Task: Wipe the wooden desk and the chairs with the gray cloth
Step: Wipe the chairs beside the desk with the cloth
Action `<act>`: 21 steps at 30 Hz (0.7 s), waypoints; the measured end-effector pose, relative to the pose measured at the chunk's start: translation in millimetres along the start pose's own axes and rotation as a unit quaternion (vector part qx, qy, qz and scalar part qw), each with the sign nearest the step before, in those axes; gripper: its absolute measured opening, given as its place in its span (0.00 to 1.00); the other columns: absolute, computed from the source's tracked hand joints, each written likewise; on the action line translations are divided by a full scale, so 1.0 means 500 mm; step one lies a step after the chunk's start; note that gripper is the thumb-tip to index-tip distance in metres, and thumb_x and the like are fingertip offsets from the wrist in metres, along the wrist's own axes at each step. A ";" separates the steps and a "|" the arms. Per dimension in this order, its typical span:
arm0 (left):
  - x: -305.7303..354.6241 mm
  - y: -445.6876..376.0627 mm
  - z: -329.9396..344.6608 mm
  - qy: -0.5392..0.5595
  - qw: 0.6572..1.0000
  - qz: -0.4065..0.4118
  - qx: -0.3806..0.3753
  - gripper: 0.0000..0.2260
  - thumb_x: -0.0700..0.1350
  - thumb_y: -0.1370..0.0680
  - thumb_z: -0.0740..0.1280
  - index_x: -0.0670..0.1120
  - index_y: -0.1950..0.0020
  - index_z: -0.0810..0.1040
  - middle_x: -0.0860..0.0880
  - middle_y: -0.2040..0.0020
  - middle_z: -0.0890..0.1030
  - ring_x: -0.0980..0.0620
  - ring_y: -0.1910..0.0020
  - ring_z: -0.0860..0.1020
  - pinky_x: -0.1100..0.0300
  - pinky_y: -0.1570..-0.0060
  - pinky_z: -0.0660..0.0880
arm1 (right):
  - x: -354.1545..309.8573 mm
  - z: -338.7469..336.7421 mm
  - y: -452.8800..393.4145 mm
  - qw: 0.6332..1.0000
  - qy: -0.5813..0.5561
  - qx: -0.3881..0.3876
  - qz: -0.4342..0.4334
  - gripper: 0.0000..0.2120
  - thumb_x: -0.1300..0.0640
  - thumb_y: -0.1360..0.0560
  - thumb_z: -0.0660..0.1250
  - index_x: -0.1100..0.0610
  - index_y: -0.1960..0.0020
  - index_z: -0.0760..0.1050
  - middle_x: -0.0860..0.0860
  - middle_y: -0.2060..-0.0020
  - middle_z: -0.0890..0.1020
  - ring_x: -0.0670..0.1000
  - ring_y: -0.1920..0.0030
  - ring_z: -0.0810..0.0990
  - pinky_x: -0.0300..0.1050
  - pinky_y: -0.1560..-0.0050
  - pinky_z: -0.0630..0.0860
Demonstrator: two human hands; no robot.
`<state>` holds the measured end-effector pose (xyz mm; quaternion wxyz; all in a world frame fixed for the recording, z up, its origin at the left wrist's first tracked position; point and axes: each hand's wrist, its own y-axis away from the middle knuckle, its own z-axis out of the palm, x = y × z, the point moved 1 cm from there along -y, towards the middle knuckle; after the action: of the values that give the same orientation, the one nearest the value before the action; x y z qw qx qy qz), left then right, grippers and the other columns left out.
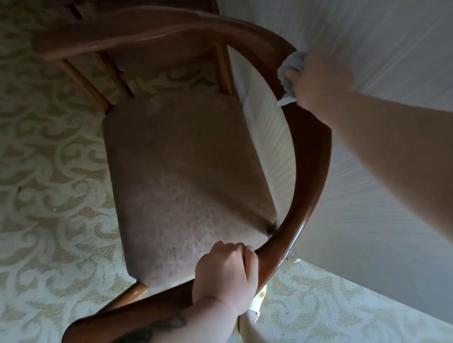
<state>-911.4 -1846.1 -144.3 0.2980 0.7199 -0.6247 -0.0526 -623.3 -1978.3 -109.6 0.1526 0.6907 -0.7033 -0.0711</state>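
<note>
one chair (186, 162) is standing on the patterned carpet (17, 170). the left hand (227, 274) is curling its grip around the curved rail; the right hand (320, 81) is pinching one gray cloth (290, 71) against that rail.

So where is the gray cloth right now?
In the head view the gray cloth is at upper right, bunched in the right hand and pressed against the chair's curved wooden rail, next to the pale wall.
</note>
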 end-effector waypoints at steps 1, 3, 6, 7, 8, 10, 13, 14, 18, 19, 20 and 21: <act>-0.001 0.000 0.002 0.000 1.000 0.000 0.003 0.20 0.53 0.18 0.47 0.51 0.49 0.77 0.50 0.53 0.78 0.53 0.55 0.76 0.60 0.53 0.73 | -0.001 0.004 0.000 0.999 0.045 0.006 -0.023 0.33 0.43 0.22 0.59 0.55 0.23 0.52 0.61 0.27 0.57 0.63 0.28 0.59 0.60 0.34 0.65; -0.003 0.002 0.005 0.001 1.000 -0.002 0.007 0.19 0.53 0.18 0.47 0.51 0.49 0.77 0.51 0.54 0.78 0.54 0.56 0.75 0.61 0.54 0.72 | 0.004 0.014 0.037 0.999 -0.008 0.041 0.003 0.30 0.45 0.21 0.60 0.56 0.24 0.56 0.60 0.28 0.62 0.61 0.30 0.64 0.57 0.37 0.69; -0.005 0.000 0.005 0.004 1.000 -0.005 0.009 0.19 0.53 0.18 0.47 0.52 0.50 0.77 0.53 0.57 0.75 0.55 0.59 0.71 0.63 0.55 0.69 | 0.030 0.057 0.145 0.962 -0.221 0.105 0.123 0.25 0.45 0.20 0.61 0.59 0.30 0.64 0.57 0.38 0.73 0.58 0.45 0.77 0.47 0.58 0.69; -0.005 0.000 0.005 0.006 1.000 -0.005 0.010 0.19 0.53 0.18 0.47 0.52 0.50 0.77 0.53 0.58 0.73 0.55 0.60 0.70 0.63 0.56 0.69 | 0.032 0.083 0.193 0.952 -0.252 0.106 0.141 0.25 0.45 0.21 0.62 0.59 0.30 0.63 0.57 0.38 0.73 0.59 0.45 0.77 0.47 0.59 0.69; -0.004 -0.002 0.005 0.008 1.000 -0.006 0.008 0.19 0.53 0.18 0.47 0.52 0.50 0.77 0.54 0.58 0.72 0.56 0.61 0.69 0.63 0.57 0.68 | 0.029 0.107 0.243 0.945 -0.272 0.102 0.153 0.26 0.46 0.22 0.63 0.59 0.30 0.62 0.57 0.38 0.72 0.60 0.44 0.77 0.48 0.58 0.70; -0.002 -0.003 0.004 0.016 1.000 -0.010 0.001 0.18 0.53 0.18 0.47 0.52 0.52 0.76 0.54 0.59 0.71 0.56 0.61 0.69 0.64 0.56 0.68 | 0.002 0.160 0.340 0.923 -0.319 0.098 0.190 0.27 0.47 0.23 0.65 0.60 0.31 0.61 0.57 0.38 0.71 0.61 0.43 0.76 0.50 0.59 0.73; -0.002 -0.003 0.004 0.020 1.000 -0.009 0.002 0.17 0.52 0.18 0.46 0.52 0.54 0.73 0.55 0.59 0.70 0.57 0.60 0.68 0.64 0.54 0.68 | -0.035 0.207 0.415 0.904 -0.352 0.083 0.227 0.28 0.48 0.25 0.67 0.61 0.32 0.61 0.58 0.39 0.70 0.63 0.45 0.76 0.46 0.65 0.67; -0.002 -0.004 0.004 0.018 1.000 -0.009 0.003 0.17 0.52 0.18 0.46 0.51 0.54 0.73 0.55 0.59 0.70 0.56 0.60 0.68 0.64 0.54 0.68 | -0.035 0.207 0.413 0.910 -0.340 0.068 0.228 0.28 0.48 0.24 0.67 0.61 0.33 0.60 0.58 0.39 0.69 0.62 0.45 0.76 0.46 0.65 0.68; -0.004 -0.004 0.007 0.007 1.000 -0.008 0.000 0.18 0.53 0.18 0.46 0.52 0.52 0.76 0.54 0.58 0.71 0.56 0.61 0.69 0.64 0.58 0.66 | 0.014 0.164 0.329 0.943 -0.277 0.039 0.181 0.28 0.46 0.22 0.63 0.61 0.32 0.59 0.56 0.40 0.70 0.59 0.46 0.77 0.46 0.62 0.69; -0.004 -0.004 0.007 0.006 1.000 -0.008 0.003 0.18 0.53 0.18 0.46 0.52 0.52 0.76 0.55 0.59 0.71 0.56 0.61 0.69 0.64 0.59 0.65 | 0.025 0.146 0.298 0.944 -0.281 0.038 0.167 0.27 0.45 0.22 0.63 0.61 0.32 0.59 0.56 0.40 0.71 0.58 0.47 0.78 0.46 0.62 0.68; -0.003 -0.004 0.007 0.004 1.000 -0.006 0.004 0.19 0.53 0.18 0.46 0.53 0.53 0.76 0.55 0.59 0.71 0.56 0.62 0.70 0.64 0.60 0.65 | 0.032 0.126 0.267 0.945 -0.284 0.044 0.160 0.27 0.44 0.21 0.62 0.60 0.31 0.59 0.56 0.40 0.71 0.58 0.47 0.78 0.46 0.62 0.67; -0.003 -0.004 0.007 0.003 1.000 -0.004 0.006 0.19 0.53 0.18 0.46 0.52 0.54 0.76 0.55 0.59 0.71 0.56 0.62 0.70 0.64 0.60 0.65 | 0.034 0.111 0.243 0.944 -0.284 0.056 0.158 0.27 0.44 0.21 0.61 0.60 0.31 0.59 0.56 0.39 0.72 0.59 0.46 0.78 0.47 0.62 0.67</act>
<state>-911.3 -1845.9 -148.6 0.2959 0.7240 -0.6212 -0.0479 -756.1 -1996.9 -122.2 -0.0832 0.5294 -0.8202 -0.1999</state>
